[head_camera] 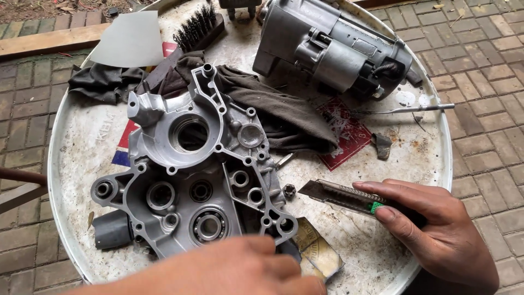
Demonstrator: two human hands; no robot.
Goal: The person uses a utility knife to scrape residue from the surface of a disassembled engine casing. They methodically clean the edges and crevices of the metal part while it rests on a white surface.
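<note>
Brick paving surrounds a round white tray (pixel 82 164) bearing an aluminium engine case (pixel 191 180).

Right hand (pixel 436 229) pinches a utility knife (pixel 349 198), its long axis pointing toward ten o'clock at the case. Left hand (pixel 229 270), at six o'clock, lies flat with fingers together on the case's near edge, nearer than the right.

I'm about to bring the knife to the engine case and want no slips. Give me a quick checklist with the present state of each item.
1. Right hand grips utility knife: ok.
2. Blade extended: ok, tip shows.
3. Left hand steadies engine case: ok, it rests at the near edge.
4. Left fingers out of blade path: cannot tell, they lie close.
5. Loose nut by blade tip: not ok.
6. Case flat on round tray: cannot tell.
</note>
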